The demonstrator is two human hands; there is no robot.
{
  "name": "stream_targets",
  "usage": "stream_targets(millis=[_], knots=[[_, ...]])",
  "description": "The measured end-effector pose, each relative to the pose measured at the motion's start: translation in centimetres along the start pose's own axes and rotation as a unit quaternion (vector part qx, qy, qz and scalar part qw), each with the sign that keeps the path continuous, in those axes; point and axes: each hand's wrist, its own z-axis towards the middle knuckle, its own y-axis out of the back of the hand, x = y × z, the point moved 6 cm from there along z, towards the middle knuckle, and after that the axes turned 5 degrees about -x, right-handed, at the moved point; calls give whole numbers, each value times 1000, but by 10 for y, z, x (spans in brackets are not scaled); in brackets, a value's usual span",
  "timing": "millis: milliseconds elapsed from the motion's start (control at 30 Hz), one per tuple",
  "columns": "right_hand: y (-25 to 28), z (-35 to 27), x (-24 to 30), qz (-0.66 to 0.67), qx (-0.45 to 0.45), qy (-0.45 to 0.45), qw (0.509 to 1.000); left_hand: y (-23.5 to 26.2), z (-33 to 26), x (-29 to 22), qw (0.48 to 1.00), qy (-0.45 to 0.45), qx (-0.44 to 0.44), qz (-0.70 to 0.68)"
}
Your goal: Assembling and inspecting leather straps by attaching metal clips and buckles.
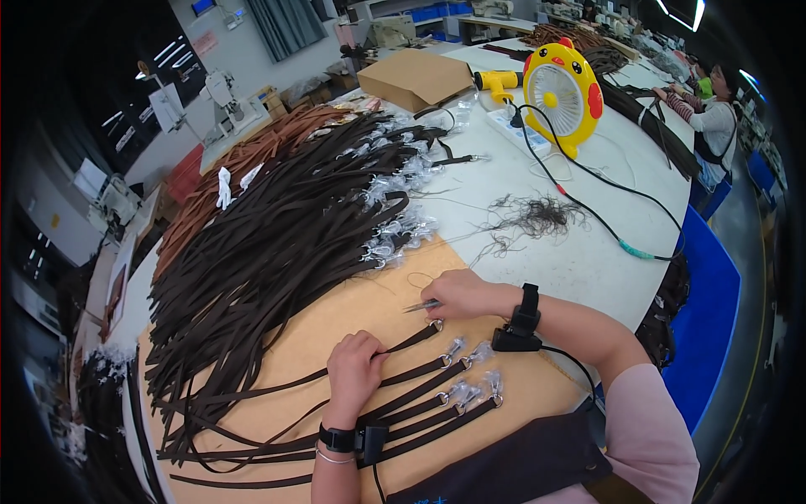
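Sewing machines [220, 91] line the left of the room in the head view, and beyond the far right edge of my white table [495, 277] another person [715, 126] is at work. Toward the back of the table are a box [420, 80] and a yellow fan [558, 97] with a bird's face, its cord [621, 185] looping to the right. A tangle of loose threads [541, 217] lies nearer to me, and a blue bin [705, 319] is off the right side.

Closest to me is a tan sheet [537, 403]. A big heap of dark straps [277, 210] covers its left part and runs back onto the table, with brown straps [243, 160] behind it; many clips at the heap's right end are wrapped in clear plastic.

On the sheet, my left hand [357, 370] is curled closed, thumb against fingers, around one dark strap [411, 338], which slants up to the right. My right hand [462, 294] is closed round small metal snips [420, 307], points to the left, just above the ring [436, 324] on that strap's end; I cannot tell whether these fingers also grip the ring. Several more straps [420, 386] lie alongside, nearer my body, clips to the right.
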Motion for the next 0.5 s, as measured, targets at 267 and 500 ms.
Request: stream_targets(millis=[267,500], knots=[[67,-48,-135,-314,-224,-222,896,15,1,-15,996,-71,49,0],[55,-26,-48,45,-211,-63,975,2,-11,-53,968,-155,199,-19]])
